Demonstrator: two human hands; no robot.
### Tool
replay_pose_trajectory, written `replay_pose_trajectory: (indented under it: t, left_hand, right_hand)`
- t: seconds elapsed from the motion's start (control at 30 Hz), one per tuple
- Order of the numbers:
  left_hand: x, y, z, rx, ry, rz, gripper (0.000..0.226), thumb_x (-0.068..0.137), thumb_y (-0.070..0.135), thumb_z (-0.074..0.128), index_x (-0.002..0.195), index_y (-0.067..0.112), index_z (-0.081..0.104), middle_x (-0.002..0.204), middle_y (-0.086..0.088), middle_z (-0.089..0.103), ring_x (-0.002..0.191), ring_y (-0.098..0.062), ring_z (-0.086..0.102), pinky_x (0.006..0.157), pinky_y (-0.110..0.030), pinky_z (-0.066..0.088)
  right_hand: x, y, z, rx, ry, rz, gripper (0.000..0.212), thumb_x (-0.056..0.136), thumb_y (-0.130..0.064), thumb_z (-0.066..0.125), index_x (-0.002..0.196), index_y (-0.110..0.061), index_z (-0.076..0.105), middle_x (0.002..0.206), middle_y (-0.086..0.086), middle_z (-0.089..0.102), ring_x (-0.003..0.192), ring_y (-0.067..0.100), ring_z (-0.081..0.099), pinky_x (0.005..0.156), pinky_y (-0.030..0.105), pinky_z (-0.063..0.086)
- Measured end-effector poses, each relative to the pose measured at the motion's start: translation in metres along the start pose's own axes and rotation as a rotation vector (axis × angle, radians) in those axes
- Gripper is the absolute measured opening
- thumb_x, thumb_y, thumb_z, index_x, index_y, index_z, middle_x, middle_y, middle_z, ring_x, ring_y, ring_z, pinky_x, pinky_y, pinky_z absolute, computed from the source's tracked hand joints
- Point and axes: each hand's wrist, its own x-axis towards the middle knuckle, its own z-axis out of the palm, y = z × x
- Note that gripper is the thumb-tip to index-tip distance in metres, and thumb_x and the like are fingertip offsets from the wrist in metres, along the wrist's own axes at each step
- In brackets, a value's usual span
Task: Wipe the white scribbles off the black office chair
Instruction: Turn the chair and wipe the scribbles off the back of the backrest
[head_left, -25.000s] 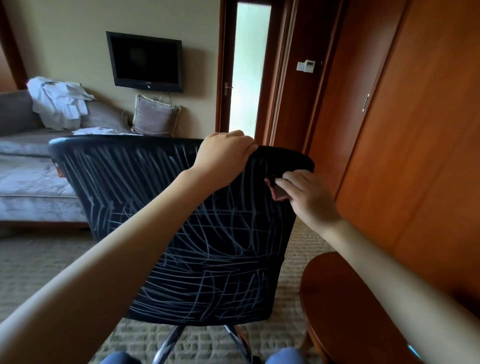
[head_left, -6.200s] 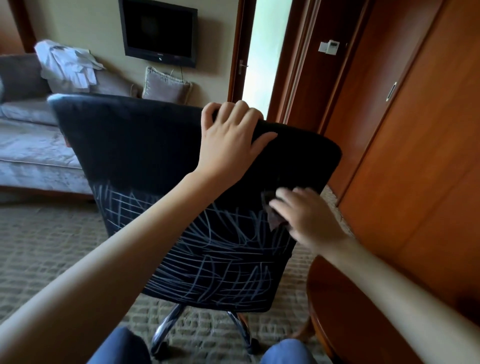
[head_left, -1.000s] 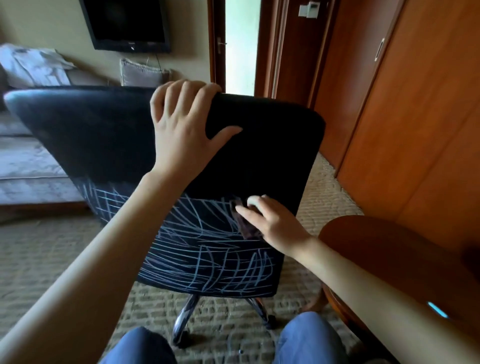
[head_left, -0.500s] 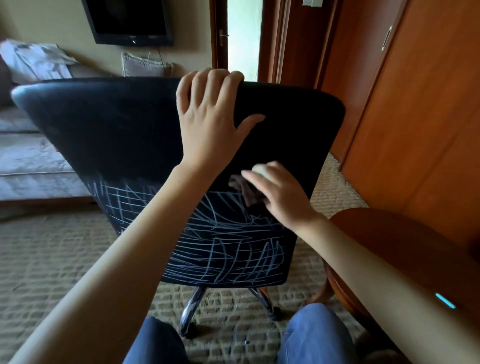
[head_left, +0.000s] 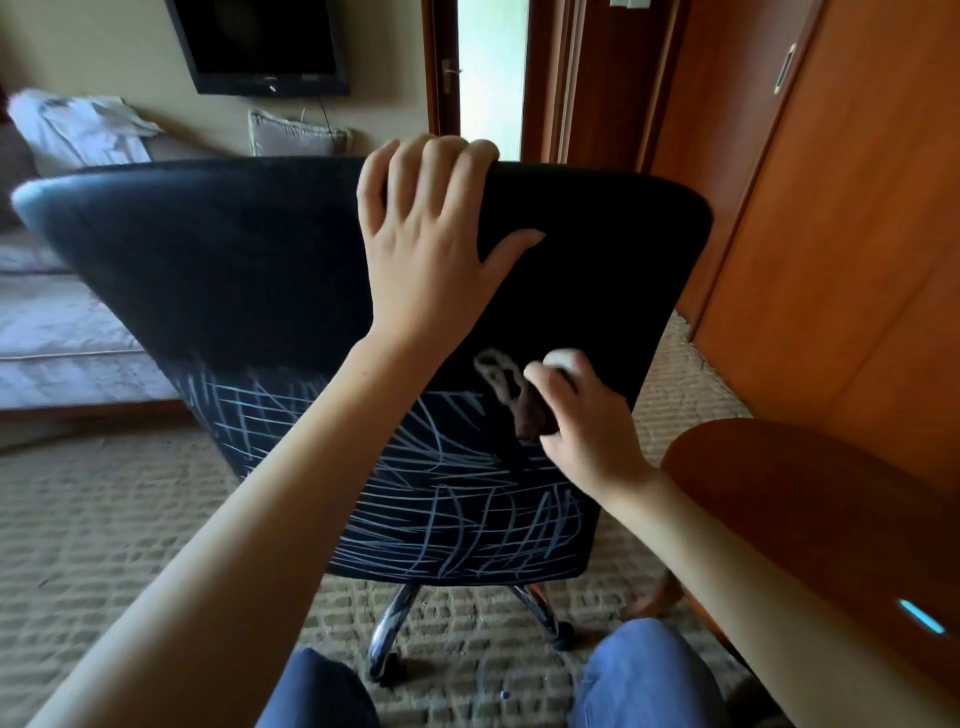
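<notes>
The back of the black office chair (head_left: 234, 270) faces me. Its upper half is plain black; white scribbles (head_left: 457, 525) cover the lower part. My left hand (head_left: 431, 244) grips the top edge of the backrest, fingers curled over it and thumb spread on the fabric. My right hand (head_left: 582, 421) holds a dark brown cloth (head_left: 519, 400) pressed against the backrest, at the upper edge of the scribbled area on the right side.
A round wooden table (head_left: 810, 499) stands close on the right, under my right forearm. Wooden wardrobe doors (head_left: 857, 208) fill the right wall. A grey sofa (head_left: 57, 322) with white clothes is at the left, a wall television (head_left: 260, 47) above, and an open doorway (head_left: 491, 73) behind. My knees (head_left: 639, 675) are near the chrome chair base (head_left: 389, 623).
My right hand with the cloth has moved up and to the right across the backrest from lower in the scribbles. Over the longer span the upper scribbles have gone. My left hand keeps its grip.
</notes>
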Motion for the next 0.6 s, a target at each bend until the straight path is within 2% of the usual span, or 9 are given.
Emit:
replay_pose_trajectory:
  t: [0.1,0.17,0.3,0.37,0.4,0.47,0.53,0.6]
  left_hand:
    - [0.000,0.001,0.000,0.003,0.010,-0.003,0.052,0.083,0.055,0.058,0.110,0.010,0.062,0.107,-0.009,0.062,0.108,-0.019,0.035,0.105,-0.038,0.020]
    - [0.000,0.000,0.000,0.010,0.011,-0.002,0.052,0.083,0.055,0.058,0.109,0.011,0.063,0.107,-0.009,0.062,0.108,-0.019,0.035,0.105,-0.038,0.020]
    - [0.000,0.000,0.003,0.009,0.016,-0.007,0.053,0.083,0.057,0.056,0.109,0.011,0.063,0.107,-0.008,0.062,0.107,-0.018,0.035,0.104,-0.037,0.020]
    - [0.000,-0.001,0.004,0.003,0.014,-0.011,0.053,0.083,0.057,0.055,0.109,0.012,0.063,0.107,-0.008,0.062,0.107,-0.018,0.034,0.104,-0.037,0.020]
    - [0.000,-0.001,0.004,0.004,0.016,-0.011,0.053,0.083,0.057,0.056,0.109,0.012,0.063,0.107,-0.008,0.062,0.107,-0.018,0.035,0.104,-0.037,0.020]
    - [0.000,-0.003,0.006,0.006,0.031,-0.004,0.053,0.083,0.057,0.056,0.109,0.012,0.064,0.107,-0.007,0.063,0.108,-0.018,0.036,0.104,-0.038,0.021]
    - [-0.002,-0.003,0.007,-0.001,0.042,0.002,0.053,0.083,0.057,0.056,0.109,0.012,0.064,0.107,-0.007,0.063,0.108,-0.018,0.037,0.104,-0.038,0.022]
    - [-0.002,-0.003,0.007,0.003,0.045,0.000,0.053,0.083,0.057,0.056,0.108,0.012,0.064,0.107,-0.007,0.063,0.108,-0.018,0.037,0.104,-0.038,0.023]
  right_hand:
    - [0.018,-0.005,-0.003,0.062,0.036,-0.043,0.059,0.058,0.016,0.060,0.105,-0.013,0.043,0.110,0.007,0.035,0.085,0.023,0.044,0.045,0.030,0.048]
    - [0.018,-0.007,0.007,0.039,0.022,-0.065,0.062,0.056,0.018,0.063,0.107,-0.013,0.044,0.114,0.010,0.035,0.091,0.026,0.046,0.046,0.030,0.049]
    - [0.001,-0.004,0.038,-0.013,0.027,-0.124,0.040,0.074,0.009,0.060,0.110,-0.006,0.052,0.116,0.013,0.039,0.090,0.033,0.055,0.059,0.036,0.054]
    - [-0.006,-0.006,0.047,-0.028,0.017,-0.082,0.038,0.071,0.012,0.066,0.107,-0.001,0.062,0.117,0.014,0.040,0.091,0.034,0.056,0.069,0.039,0.055]
    - [-0.008,-0.010,0.049,-0.037,0.003,-0.057,0.037,0.070,0.008,0.070,0.106,0.001,0.065,0.117,0.014,0.040,0.094,0.034,0.055,0.075,0.040,0.053]
    - [-0.013,-0.017,0.051,-0.046,-0.048,-0.012,0.037,0.074,-0.014,0.074,0.107,0.001,0.066,0.118,0.013,0.040,0.098,0.032,0.052,0.082,0.038,0.050]
    - [-0.013,-0.024,0.050,-0.022,-0.046,0.049,0.044,0.079,-0.036,0.069,0.107,-0.002,0.064,0.116,0.015,0.044,0.098,0.029,0.051,0.084,0.033,0.046]
    - [-0.006,-0.030,0.050,0.046,0.034,0.117,0.045,0.086,-0.042,0.062,0.112,-0.006,0.055,0.110,0.020,0.051,0.097,0.027,0.050,0.082,0.030,0.044]
